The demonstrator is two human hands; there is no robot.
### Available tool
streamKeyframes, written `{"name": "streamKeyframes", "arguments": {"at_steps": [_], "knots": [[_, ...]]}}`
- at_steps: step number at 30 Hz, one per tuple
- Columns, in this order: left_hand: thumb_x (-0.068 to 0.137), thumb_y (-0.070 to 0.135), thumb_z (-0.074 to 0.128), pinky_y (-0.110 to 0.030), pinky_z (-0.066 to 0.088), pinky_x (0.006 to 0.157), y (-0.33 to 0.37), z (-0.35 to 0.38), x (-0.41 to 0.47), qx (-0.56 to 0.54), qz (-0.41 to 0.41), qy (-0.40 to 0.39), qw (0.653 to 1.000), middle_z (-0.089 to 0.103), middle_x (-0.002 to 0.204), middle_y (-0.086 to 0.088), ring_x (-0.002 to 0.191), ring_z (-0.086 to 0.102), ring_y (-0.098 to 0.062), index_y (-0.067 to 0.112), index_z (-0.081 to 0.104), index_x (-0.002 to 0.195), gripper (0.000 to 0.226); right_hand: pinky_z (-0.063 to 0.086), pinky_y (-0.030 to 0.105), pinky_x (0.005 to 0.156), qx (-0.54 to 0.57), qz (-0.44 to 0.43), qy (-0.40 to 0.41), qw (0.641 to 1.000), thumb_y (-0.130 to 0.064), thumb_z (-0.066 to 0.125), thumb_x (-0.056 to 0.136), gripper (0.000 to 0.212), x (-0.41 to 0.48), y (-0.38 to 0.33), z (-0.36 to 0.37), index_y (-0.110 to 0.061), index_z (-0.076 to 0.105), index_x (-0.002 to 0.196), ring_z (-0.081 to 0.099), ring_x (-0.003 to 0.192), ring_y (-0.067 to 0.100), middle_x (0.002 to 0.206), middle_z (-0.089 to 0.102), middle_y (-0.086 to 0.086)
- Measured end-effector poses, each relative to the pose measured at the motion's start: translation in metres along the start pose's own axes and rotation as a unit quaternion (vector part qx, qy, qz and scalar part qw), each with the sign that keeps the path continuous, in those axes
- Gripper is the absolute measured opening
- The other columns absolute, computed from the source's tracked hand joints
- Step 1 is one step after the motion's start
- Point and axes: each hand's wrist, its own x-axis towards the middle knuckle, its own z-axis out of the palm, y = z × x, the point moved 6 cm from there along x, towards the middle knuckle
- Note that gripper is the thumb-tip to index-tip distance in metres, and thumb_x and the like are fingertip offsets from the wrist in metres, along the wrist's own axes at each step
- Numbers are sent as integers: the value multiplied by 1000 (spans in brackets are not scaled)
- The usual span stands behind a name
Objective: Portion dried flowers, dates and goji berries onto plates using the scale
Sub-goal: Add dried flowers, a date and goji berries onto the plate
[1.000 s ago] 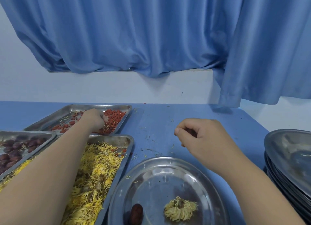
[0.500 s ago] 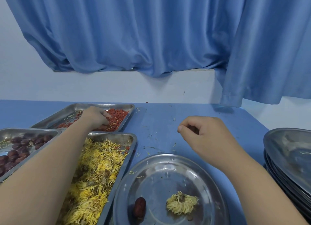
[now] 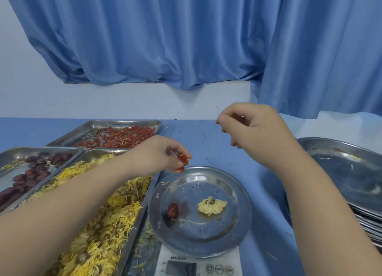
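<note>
goji step: your left hand (image 3: 163,153) pinches a few goji berries (image 3: 183,162) at the far rim of the plate (image 3: 246,213), which sits on the scale (image 3: 198,265) holding a date (image 3: 172,210) and a dried flower (image 3: 211,205). next, release them inside the rim. your right hand (image 3: 254,131) hovers curled, contents unclear. the flower tray (image 3: 136,228) crowds the plate's left.

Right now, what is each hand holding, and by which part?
The left hand pinches a few small red goji berries whole between its fingertips. The right hand is curled; whether it holds anything cannot be told.
</note>
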Motion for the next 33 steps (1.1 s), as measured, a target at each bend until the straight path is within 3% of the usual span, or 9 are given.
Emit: {"name": "streamKeyframes", "arguments": {"at_steps": [3,8,11,14,19,22,25,30,33], "knots": [[89,2,64,-4,45,63,8,18,-9,59,13,-20,998,74,79,12,71,67,3,20,74,105,26,47,21,47,51,7,13,999,-27,58,84,16,-19,-8,-11,-25,68,72,56,49,7,69,65,-3],[90,-5,56,-20,51,89,11,27,-21,95,11,-32,995,72,108,4,100,67,-9,19,69,118,40,41,19,58,-42,41,-24,998,-19,61,86,18,-69,20,5,-21,65,69,52,58,6,68,62,-6],[89,-7,55,-20,53,83,12,25,-27,67,13,-13,998,73,103,3,96,69,-11,15,69,117,38,41,23,64,-133,10,-10,991,-19,60,88,17,-103,33,5,-22,64,71,53,69,10,69,59,-7],[88,0,60,-22,54,77,11,25,-30,70,12,7,997,73,100,11,89,69,-8,22,71,112,35,47,32,63,-185,-20,3,983,-24,57,90,13,-126,37,5,-24,63,77,52,65,9,72,55,-10],[85,11,67,-31,57,76,10,31,-36,96,12,24,995,72,89,16,83,68,-10,31,71,97,24,48,36,61,-195,-47,8,980,-22,57,90,11,-135,31,12,-24,62,80,52,65,11,71,54,-9],[84,18,70,-25,54,68,11,33,-37,106,17,36,994,70,85,16,73,67,-4,33,70,91,17,49,38,62,-193,-50,2,980,-21,58,90,12,-136,33,15,-21,63,80,53,67,13,71,55,-9],[87,23,67,-25,55,73,8,35,-35,109,10,49,993,72,87,11,76,68,-5,29,72,90,9,49,39,63,-188,-46,3,981,-21,57,90,13,-137,39,15,-21,63,79,53,67,14,71,56,-7],[93,19,58,-31,53,82,-1,39,-34,80,-17,52,995,73,92,11,86,67,-8,27,72,91,17,49,38,64,-185,-30,3,982,-23,55,90,13,-136,49,15,-24,62,78,52,66,12,70,56,-9],[94,24,56,-26,51,73,-6,38,-34,75,-24,53,995,71,93,15,84,68,-7,32,72,92,18,48,37,65,-181,-18,1,983,-25,55,90,14,-136,53,16,-24,62,78,51,67,11,70,56,-10]]}}
